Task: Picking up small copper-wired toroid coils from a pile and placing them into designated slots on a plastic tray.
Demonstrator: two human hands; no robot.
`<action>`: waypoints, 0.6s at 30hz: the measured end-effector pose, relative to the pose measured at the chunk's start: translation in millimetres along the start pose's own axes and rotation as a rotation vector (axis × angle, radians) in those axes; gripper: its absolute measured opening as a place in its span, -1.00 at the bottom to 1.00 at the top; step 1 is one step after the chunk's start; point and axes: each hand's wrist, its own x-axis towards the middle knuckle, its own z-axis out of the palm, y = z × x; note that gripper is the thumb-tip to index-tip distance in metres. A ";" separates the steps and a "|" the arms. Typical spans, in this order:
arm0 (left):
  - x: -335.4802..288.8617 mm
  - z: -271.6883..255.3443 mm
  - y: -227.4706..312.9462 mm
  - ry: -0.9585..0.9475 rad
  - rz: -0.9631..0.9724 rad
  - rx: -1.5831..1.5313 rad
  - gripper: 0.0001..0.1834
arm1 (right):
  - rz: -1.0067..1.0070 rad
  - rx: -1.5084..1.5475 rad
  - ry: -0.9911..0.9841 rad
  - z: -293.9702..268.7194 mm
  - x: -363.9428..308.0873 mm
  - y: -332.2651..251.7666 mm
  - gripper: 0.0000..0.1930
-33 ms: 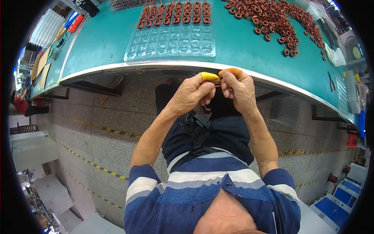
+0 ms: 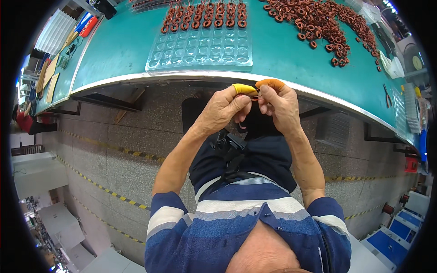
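Just off the table's front edge, my left hand is closed in a pinch, a yellow cot on its index finger. Between its fingers is a small copper-wound ring coil, mostly covered by the thumb and fingertips. My right hand, with an orange finger cot, pinches the thin copper wire leads that stick out from the coil. The fingertips of both hands almost meet. Beyond them lies a clear plastic tray with round pockets; its far rows hold upright copper ring coils.
A large heap of loose copper ring coils covers the table's far right. Pliers lie at the right, near stacked clear trays. The metal table edge runs just beyond my hands. Another person is at the far left.
The wire leads between my fingers have shifted slightly and show more apart. Both hands stay in nearly the same place.
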 end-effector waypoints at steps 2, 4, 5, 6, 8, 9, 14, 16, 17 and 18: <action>-2.2 0.0 1.5 0.009 0.010 -0.004 -0.61 | -0.090 -0.048 -0.010 2.6 -3.5 -0.7 -0.79; -5.3 4.2 5.6 -0.052 0.012 -0.213 -0.66 | -0.205 -0.119 -0.009 4.6 -9.3 -4.5 -0.81; -7.8 3.7 7.9 -0.059 -0.013 -0.217 -0.68 | -0.201 -0.120 -0.012 7.2 -12.6 -5.5 -0.81; -7.3 2.9 7.3 -0.055 -0.014 -0.220 -0.68 | -0.286 -0.232 0.029 10.6 -15.4 -5.7 -0.82; -5.0 3.7 6.3 -0.034 0.024 -0.205 -0.70 | -0.430 -0.406 0.088 14.9 -18.3 -2.0 -0.83; -5.0 5.2 4.1 -0.032 0.024 -0.207 -0.70 | -0.428 -0.406 0.086 16.6 -17.7 -2.0 -0.83; 3.4 7.0 -13.2 0.188 0.050 -0.236 -0.74 | -0.279 -0.182 0.254 17.4 4.1 3.0 -0.82; 4.4 5.3 -11.3 0.258 0.065 -0.148 -0.73 | -0.223 -0.232 0.237 6.9 0.6 4.6 -0.80; 5.8 4.9 -10.6 0.260 0.065 -0.151 -0.73 | -0.165 -0.254 0.182 3.5 -1.8 4.6 -0.79; 7.8 4.5 -10.4 0.261 0.086 0.012 -0.72 | -0.135 -0.272 0.126 4.5 -1.5 8.0 -0.75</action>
